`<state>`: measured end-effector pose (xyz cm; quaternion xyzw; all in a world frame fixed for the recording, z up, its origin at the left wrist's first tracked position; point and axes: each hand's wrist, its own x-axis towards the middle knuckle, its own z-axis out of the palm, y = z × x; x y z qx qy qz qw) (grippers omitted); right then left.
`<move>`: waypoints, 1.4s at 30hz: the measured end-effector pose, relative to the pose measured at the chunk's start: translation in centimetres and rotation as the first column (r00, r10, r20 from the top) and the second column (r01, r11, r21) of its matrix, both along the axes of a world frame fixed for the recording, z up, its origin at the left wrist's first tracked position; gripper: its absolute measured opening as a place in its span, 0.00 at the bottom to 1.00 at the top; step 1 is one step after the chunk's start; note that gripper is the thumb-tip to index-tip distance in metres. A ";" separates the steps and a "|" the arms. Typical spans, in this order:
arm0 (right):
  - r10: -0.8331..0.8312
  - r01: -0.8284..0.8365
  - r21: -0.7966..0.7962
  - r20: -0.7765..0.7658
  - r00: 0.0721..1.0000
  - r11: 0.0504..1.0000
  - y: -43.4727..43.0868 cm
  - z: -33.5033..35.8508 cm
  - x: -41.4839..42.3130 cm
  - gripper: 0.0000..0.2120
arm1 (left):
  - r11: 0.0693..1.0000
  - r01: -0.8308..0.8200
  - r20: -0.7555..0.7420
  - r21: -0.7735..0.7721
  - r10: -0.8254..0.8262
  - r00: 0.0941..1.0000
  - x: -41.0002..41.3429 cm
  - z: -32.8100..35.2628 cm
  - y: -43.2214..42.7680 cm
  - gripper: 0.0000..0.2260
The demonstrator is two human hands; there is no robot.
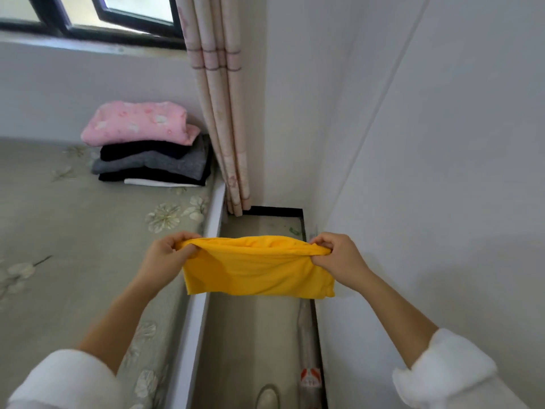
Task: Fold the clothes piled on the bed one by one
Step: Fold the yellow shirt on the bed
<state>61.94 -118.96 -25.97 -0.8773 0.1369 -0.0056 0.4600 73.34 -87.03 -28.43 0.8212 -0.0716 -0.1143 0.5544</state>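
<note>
midair, left hand, right hand pinch garment

Two hands, a left hand and a right hand; one yellow garment; one stack of five folded clothes; one bed; one curtain.

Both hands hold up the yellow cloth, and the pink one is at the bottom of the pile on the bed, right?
No. The head view shows the pink one on top of the pile, not at the bottom. The yellow cloth part is right.
</note>
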 end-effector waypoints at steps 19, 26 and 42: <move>0.271 -0.270 -0.024 0.055 0.961 0.963 2.2 1.6 42.0 0.12 | 0.895 -0.402 0.348 0.194 0.321 0.881 32.3 3.1 2.7 0.14; 0.368 -0.369 -0.008 0.092 0.925 0.929 5.7 2.5 53.9 0.10 | 0.776 -0.580 0.357 0.247 0.484 0.799 42.5 4.0 5.7 0.11; 0.624 -0.648 0.043 0.230 0.747 0.761 15.0 5.3 76.1 0.08 | 0.445 -0.878 0.224 -0.176 0.887 0.405 59.0 5.8 12.9 0.09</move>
